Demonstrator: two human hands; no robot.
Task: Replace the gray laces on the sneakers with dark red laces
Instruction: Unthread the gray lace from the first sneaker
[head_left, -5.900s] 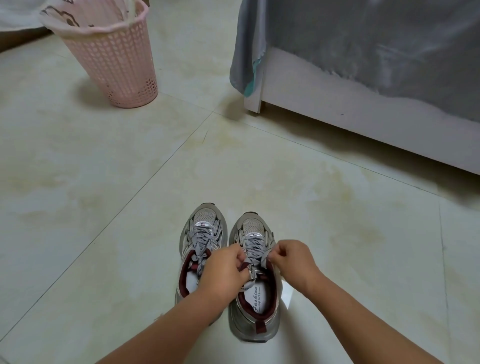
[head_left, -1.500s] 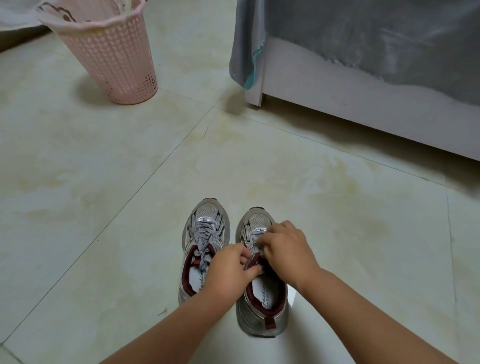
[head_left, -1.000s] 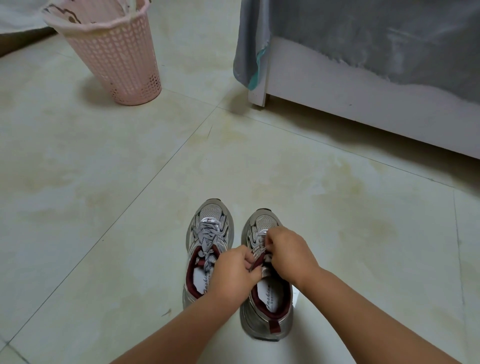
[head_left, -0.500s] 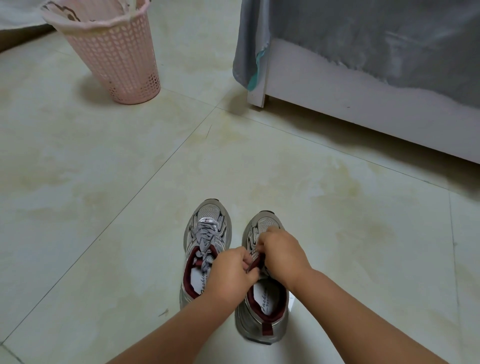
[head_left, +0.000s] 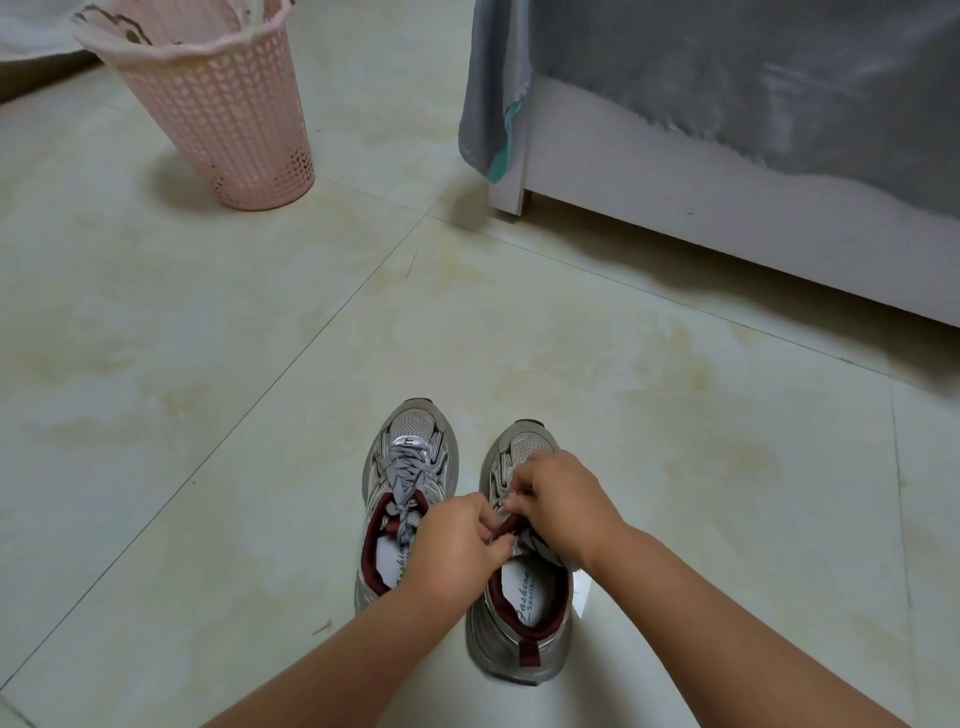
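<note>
1. Head view is showing two sneakers standing side by side on the tiled floor (head_left: 218, 395), toes pointing away from the person.
2. Left sneaker (head_left: 410, 457) is sitting just left of the right sneaker (head_left: 524, 644), the two nearly touching, and it is wearing its gray lace (head_left: 402, 475) fully threaded, with a loose bow lying over the dark red collar.
3. Left hand (head_left: 457, 545) is curling over the right sneaker's tongue area, its thumb and fingers pinching something at the throat; what exactly it is pinching, lace or tongue edge, I cannot tell.
4. Right hand (head_left: 558, 501) is hovering over the right sneaker's eyelets, just ahead of the left hand, its fingers bending and pinching a bit of gray lace (head_left: 506, 501) there.
5. Both hands are almost touching above the right sneaker, covering most of its lacing, so how much lace is threaded is hidden.
6. Pink basket (head_left: 223, 109) is standing well beyond the right sneaker, far to its left.
7. White bed frame (head_left: 727, 228) is running well beyond the right sneaker, to its right, with a gray sheet (head_left: 727, 67) hanging over it.
</note>
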